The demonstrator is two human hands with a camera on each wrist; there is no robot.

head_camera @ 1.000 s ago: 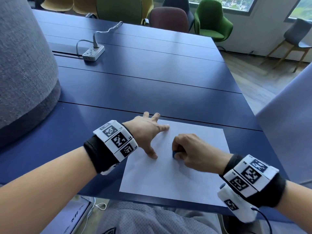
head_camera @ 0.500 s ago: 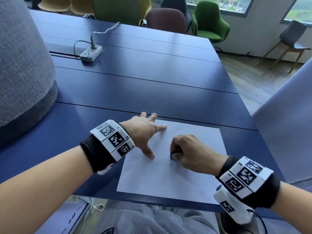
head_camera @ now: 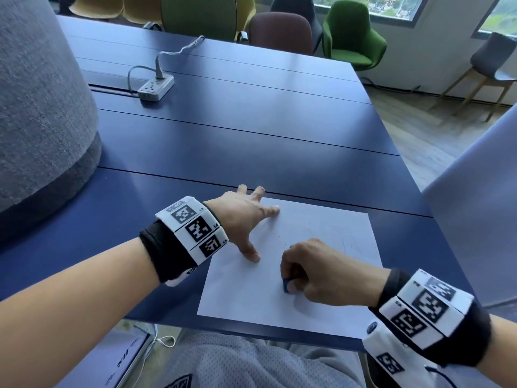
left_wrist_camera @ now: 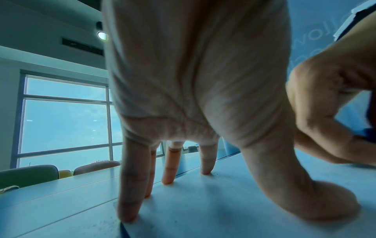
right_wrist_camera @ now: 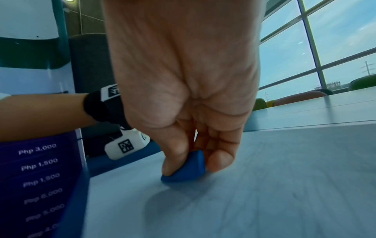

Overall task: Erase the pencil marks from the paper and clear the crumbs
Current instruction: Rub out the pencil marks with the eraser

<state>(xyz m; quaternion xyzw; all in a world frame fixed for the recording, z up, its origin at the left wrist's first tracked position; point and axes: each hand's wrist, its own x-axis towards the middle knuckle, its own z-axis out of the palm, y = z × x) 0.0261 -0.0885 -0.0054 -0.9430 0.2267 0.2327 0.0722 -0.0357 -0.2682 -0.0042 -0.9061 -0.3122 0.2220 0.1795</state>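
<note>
Erasing is midway, I judge: the right hand pinches a blue eraser against the paper, faint marks and crumbs remain, and the left hand presses it flat, fingers spread.

blue eraser, white paper, seemingly navy table
</note>
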